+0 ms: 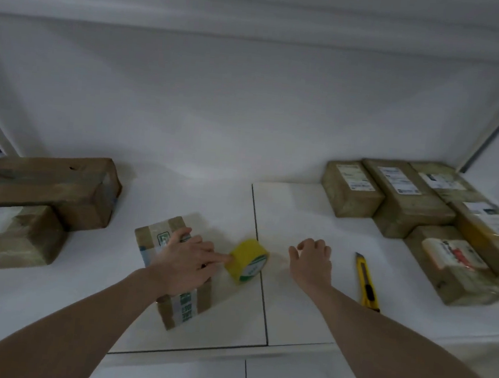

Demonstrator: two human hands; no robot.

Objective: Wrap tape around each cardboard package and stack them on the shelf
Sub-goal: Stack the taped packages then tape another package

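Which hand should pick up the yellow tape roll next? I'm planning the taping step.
Probably the right hand: it hovers open beside the tape roll, holding nothing. The left hand rests on the package, steadying it.

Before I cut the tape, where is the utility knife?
The yellow utility knife lies on the white surface right of the right hand, between it and the labelled packages.

Left hand (186, 261) flat on taped package (171, 275), fingertip against yellow tape roll (248, 261).
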